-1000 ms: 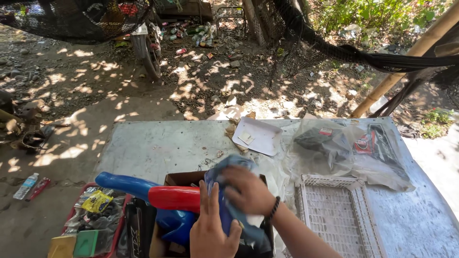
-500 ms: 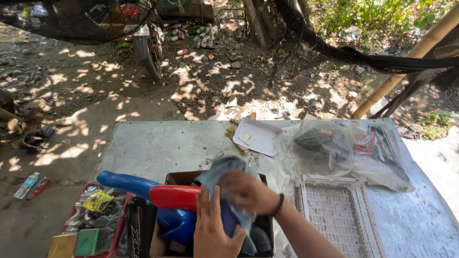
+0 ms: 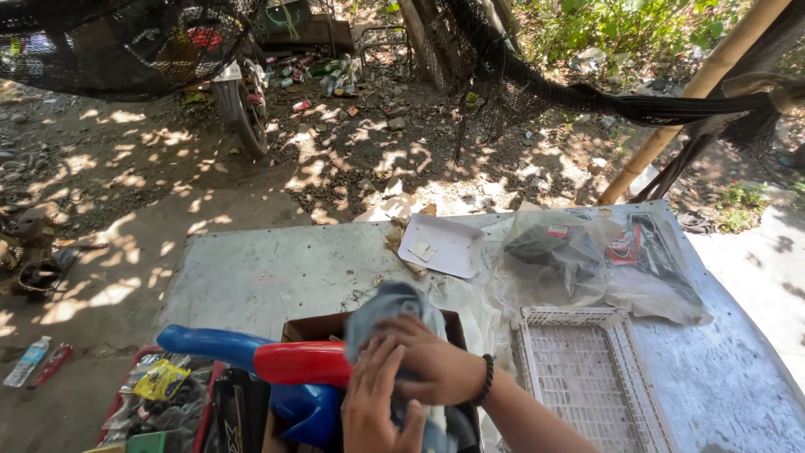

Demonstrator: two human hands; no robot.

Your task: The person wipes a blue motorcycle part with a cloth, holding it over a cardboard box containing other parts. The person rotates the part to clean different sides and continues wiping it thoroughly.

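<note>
A red bin (image 3: 117, 403) full of small packets is seen past the table's near left corner, on the ground. Next to it, at the near edge of the grey table (image 3: 277, 268), an open cardboard box (image 3: 314, 325) is set, and a red and blue plastic part (image 3: 277, 365) is laid across it. A blue-grey cloth (image 3: 390, 306) is held over the box. The left hand (image 3: 377, 411) is pressed flat on the low part of the cloth, fingers spread a little. The right hand (image 3: 428, 365) is closed around the cloth's middle, with a dark bead band at the wrist. It looks like the cloth is being pushed into the box or wrapped around something there; for the next move, a firm grip and a clear spot inside the box would be needed. To the right, a white plastic basket (image 3: 587, 386) is set near the front edge, and a clear bag (image 3: 587, 260) with dark things is laid near the far right corner, beside a white card (image 3: 443, 245). What is inside the box is hidden by the hands and cloth. The box's bottom is cut off, and the bag's contents are hard to make out.
</note>
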